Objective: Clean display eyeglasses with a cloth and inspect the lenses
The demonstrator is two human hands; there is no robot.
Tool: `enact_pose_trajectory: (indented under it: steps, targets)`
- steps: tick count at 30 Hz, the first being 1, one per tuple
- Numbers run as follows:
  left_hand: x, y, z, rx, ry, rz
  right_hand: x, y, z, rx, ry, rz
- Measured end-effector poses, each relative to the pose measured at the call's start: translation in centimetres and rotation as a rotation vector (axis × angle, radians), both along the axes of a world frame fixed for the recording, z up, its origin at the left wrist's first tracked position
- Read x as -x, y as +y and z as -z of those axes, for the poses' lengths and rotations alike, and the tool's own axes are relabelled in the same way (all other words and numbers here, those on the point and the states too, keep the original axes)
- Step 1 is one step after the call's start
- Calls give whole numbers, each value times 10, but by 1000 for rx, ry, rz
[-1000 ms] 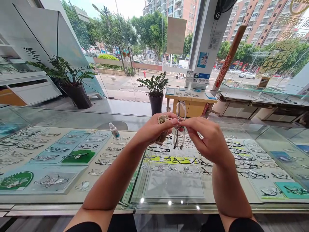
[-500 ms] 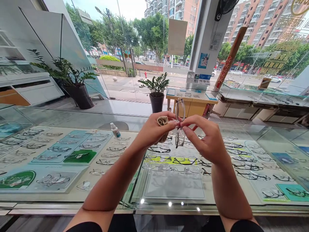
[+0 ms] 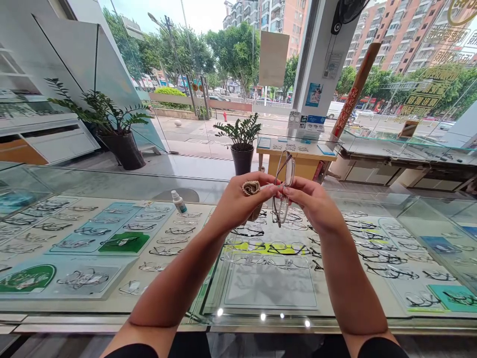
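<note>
A pair of eyeglasses (image 3: 289, 171) is held upright on end above the glass counter, gripped near its middle by the fingers of both hands. My left hand (image 3: 248, 196) pinches it from the left, and a bunched brown cloth (image 3: 251, 187) is tucked in that same hand. From the other side, the thumb and fingers of my right hand (image 3: 313, 199) close on the frame. Fingertips hide the bridge of the glasses. Below the hands, rows of eyeglasses (image 3: 286, 247) lie inside the display case.
The glass display counter (image 3: 268, 325) spans the front. A small white spray bottle (image 3: 179, 202) stands on it to the left. Beyond are a potted plant (image 3: 242, 144), a larger potted plant (image 3: 121, 144) and a wooden display table (image 3: 294, 161).
The eyeglasses have turned, with lenses and temples now at a different angle. My right hand has rotated, its fingers now behind the frame. My left hand has hardly moved.
</note>
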State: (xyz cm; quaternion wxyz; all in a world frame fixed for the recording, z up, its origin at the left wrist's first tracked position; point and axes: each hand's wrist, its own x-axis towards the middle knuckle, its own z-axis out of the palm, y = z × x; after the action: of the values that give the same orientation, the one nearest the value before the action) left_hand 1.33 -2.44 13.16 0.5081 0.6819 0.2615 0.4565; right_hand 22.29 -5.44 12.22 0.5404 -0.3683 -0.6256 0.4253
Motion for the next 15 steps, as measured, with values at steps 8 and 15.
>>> enact_pose_trajectory:
  steps: [8, 15]
  targets:
    - [-4, -11, 0, -256, 94, -239, 6, -3, -1, -24, 1, 12]
    - [0, -5, 3, -476, 210, -362, 1, -8, -4, -33, -1, 59]
